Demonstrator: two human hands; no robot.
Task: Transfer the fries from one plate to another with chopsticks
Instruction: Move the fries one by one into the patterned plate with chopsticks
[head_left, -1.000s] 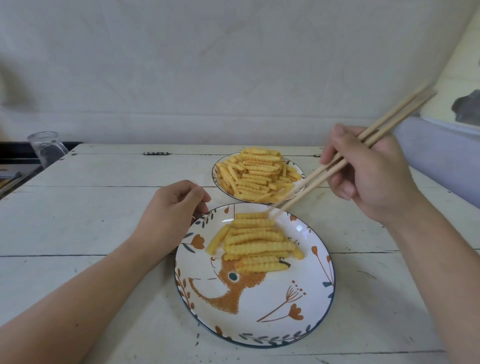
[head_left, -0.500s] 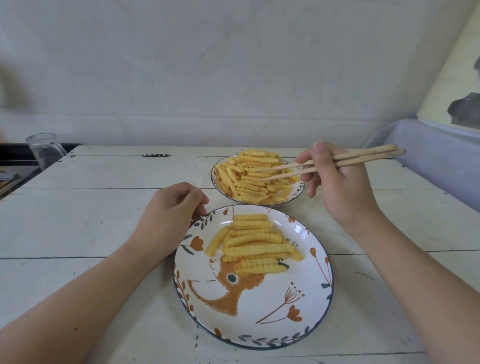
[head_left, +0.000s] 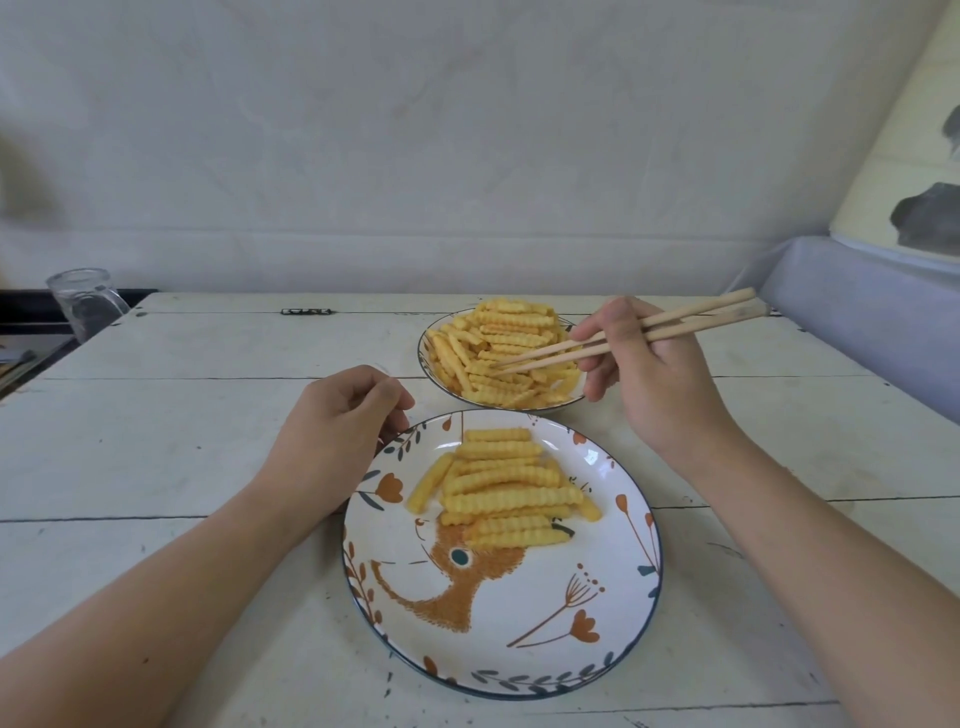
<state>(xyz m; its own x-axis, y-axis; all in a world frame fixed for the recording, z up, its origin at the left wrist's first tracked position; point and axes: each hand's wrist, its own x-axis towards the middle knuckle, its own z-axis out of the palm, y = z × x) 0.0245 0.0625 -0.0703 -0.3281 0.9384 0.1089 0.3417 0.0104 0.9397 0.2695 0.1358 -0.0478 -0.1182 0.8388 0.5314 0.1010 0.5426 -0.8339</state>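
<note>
Fingers of right hand (head_left: 654, 384) pinch chopsticks (head_left: 623, 338), tips among crinkle-cut fries (head_left: 498, 348) heaped on far plate (head_left: 431, 374). Left hand (head_left: 332, 436) loosely curled, holding nothing, at near plate (head_left: 519, 649); tip contact unclear.

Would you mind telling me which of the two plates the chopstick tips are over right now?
The far plate, heaped with fries: the chopsticks in the right hand reach into its pile. The near plate, with its animal picture, lies closer.

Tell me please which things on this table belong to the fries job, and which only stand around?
Part of the job:
- chopsticks, held by the right hand
- far plate heaped with fries
- near painted plate with a row of fries
- left hand at its rim

Only around:
- glass at the far left corner
</note>
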